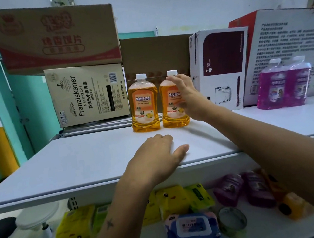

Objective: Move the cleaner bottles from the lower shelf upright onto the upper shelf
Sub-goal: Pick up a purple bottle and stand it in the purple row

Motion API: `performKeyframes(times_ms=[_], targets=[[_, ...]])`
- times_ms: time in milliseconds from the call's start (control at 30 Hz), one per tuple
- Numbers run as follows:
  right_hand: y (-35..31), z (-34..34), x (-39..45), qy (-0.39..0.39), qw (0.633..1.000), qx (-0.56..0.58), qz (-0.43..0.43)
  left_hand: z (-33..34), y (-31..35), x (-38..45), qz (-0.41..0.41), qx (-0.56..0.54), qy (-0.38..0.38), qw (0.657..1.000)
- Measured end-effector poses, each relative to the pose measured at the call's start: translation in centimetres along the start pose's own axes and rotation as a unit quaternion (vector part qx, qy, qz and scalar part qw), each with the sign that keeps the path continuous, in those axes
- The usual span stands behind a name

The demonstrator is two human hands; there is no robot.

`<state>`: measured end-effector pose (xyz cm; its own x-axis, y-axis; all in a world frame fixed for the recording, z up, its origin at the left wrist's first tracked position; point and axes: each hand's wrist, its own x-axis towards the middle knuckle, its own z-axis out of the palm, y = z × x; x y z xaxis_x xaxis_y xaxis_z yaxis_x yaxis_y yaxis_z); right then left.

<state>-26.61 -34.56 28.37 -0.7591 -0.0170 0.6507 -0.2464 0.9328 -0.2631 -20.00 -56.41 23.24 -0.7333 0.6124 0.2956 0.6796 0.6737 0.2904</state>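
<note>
- wipes pack (193, 231) nearest, below left hand (157, 154), which lies flat, fingers relaxed, on upper shelf (69, 165)
- right hand (186, 95) on second orange bottle (172, 103), upright; grasp or release: cannot tell
- placing step; next likely purple bottles (246, 189) lying on lower shelf (284, 227), beneath right arm

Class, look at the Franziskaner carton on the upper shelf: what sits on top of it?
A larger brown carton with red print rests on the Franziskaner carton, overhanging it to the left. Whatever stands behind either carton is hidden.

Four upright bottles (143, 102), five boxes (87, 93)
</note>
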Motion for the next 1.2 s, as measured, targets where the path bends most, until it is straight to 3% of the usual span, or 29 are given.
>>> performKeyframes(times_ms=[233,400,500,600,667,767,967,1200], targets=[[-0.5,-0.9,-0.9,-0.039,0.998,-0.032,0.024,-0.1,0.0,0.1,-0.004,-0.015,0.01,1.0],[-2.5,-4.6,-3.4,-0.067,0.996,0.007,0.056,-0.2,0.0,-0.3,0.007,-0.035,0.036,0.999],[-4.4,-6.4,-7.4,-0.048,0.998,0.038,0.029,-0.5,0.3,-1.2,0.073,-0.103,0.136,0.983],[-5.8,-7.4,-12.5,-0.02,0.997,0.073,-0.001,-0.1,1.8,-2.6,0.136,-0.22,0.267,0.928],[-6.0,-7.8,-16.0,0.008,0.993,0.119,0.02,0.9,3.5,-3.6,0.167,-0.273,0.298,0.899],[-5.5,-8.5,-20.6,0.067,0.975,0.195,0.082,3.4,6.7,-5.0,0.209,-0.357,0.272,0.869],[-2.4,-10.9,-28.2,0.189,0.935,0.237,0.185,7.8,13.5,-5.4,0.253,-0.458,0.221,0.823],[2.8,-13.2,-35.5,0.26,0.894,0.235,0.278,13.5,21.5,-3.0,0.258,-0.466,0.092,0.841]])
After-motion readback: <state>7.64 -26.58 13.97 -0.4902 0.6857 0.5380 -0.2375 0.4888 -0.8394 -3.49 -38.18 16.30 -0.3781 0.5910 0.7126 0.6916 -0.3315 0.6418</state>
